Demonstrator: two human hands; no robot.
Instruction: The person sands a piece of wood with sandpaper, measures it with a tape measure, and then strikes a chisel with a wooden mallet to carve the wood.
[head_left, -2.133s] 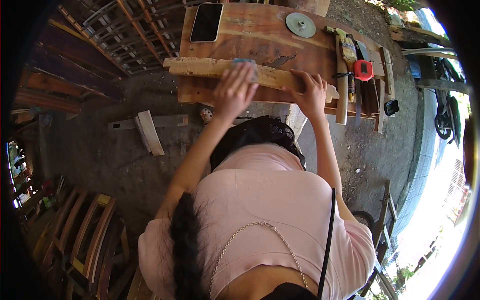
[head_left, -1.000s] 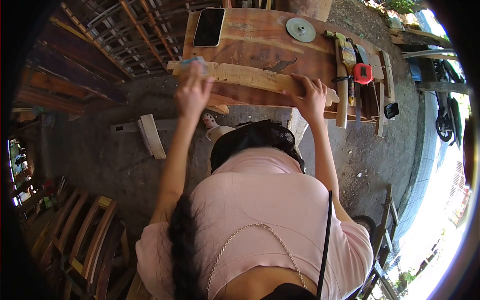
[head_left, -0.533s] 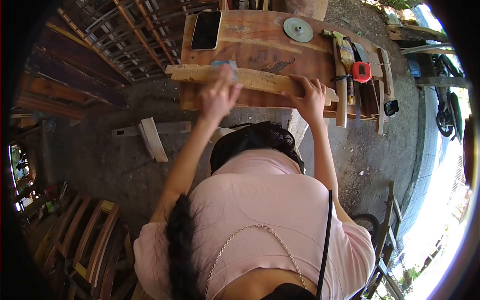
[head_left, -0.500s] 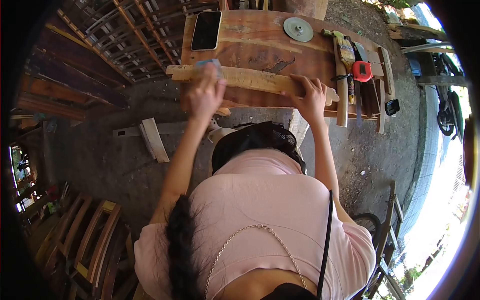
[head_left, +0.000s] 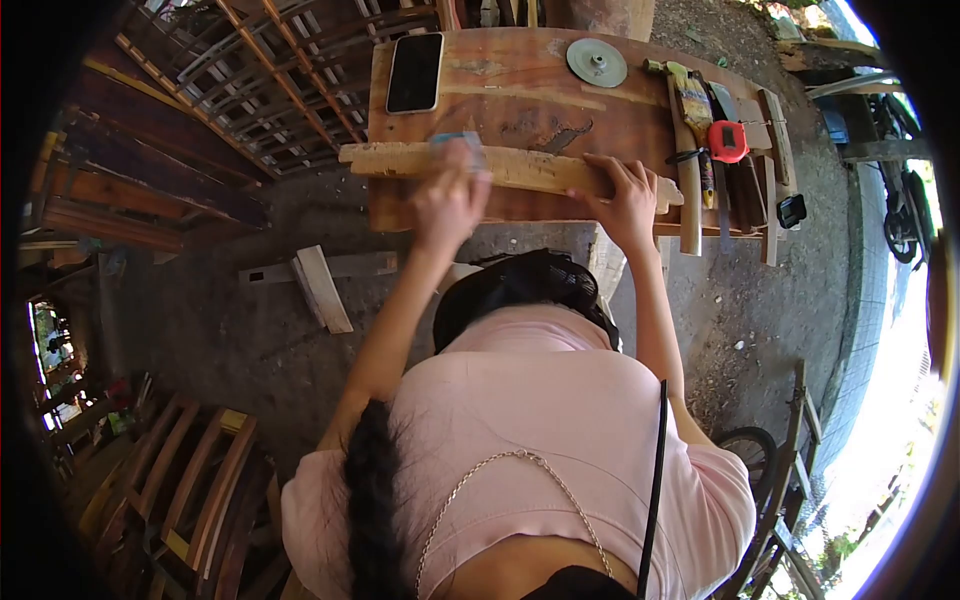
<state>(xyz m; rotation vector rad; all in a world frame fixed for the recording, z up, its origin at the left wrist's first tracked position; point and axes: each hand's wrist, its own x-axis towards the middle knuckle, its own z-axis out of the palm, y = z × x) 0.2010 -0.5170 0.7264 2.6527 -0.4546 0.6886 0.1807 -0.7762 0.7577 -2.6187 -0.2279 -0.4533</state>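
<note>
A long, slightly curved piece of wood (head_left: 530, 170) lies along the near side of the wooden table (head_left: 480, 70). My left hand (head_left: 450, 205), smeared by motion, is closed on a bluish flat piece that looks like sandpaper (head_left: 455, 145), pressed against the wood left of its middle. Toward the right end, my right hand (head_left: 628, 200) grips the wood, fingers over its top and the thumb on the near side. The sandpaper's exact shape is blurred.
A phone (head_left: 415, 73) lies at the table's far left, and a grey disc (head_left: 597, 63) at the back. On the right are a brush (head_left: 692, 105), a red tape measure (head_left: 728, 141) and wood strips. Slatted wooden frames (head_left: 200, 480) stand at the lower left.
My left hand has slid right along the wood with the sandpaper. My right hand keeps its hold near the right end. The whole view has shifted slightly.
</note>
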